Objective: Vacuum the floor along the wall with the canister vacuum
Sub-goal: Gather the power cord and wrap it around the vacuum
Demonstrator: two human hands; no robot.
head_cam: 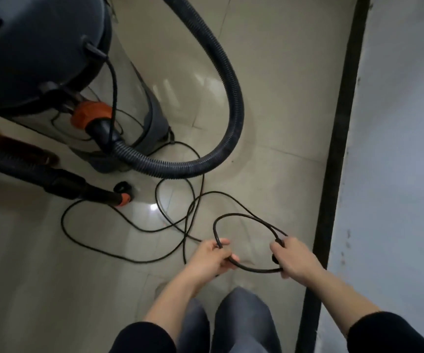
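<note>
Loose loops of thin black power cord [62,220] sprawl across the glossy beige tiled floor [282,123]. A thick ribbed dark grey hose [235,98] arcs beyond. Bare tiles run along the black baseboard [338,149].

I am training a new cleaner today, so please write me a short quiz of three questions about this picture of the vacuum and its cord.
1. True or false: the left hand and the right hand both grip the black power cord.
2. The ribbed hose joins the canister vacuum at a collar of which colour? A) blue B) orange C) green
3. Fill in: the dark baseboard runs on the person's ____ side.
Key: 1 true; 2 B; 3 right.
</note>
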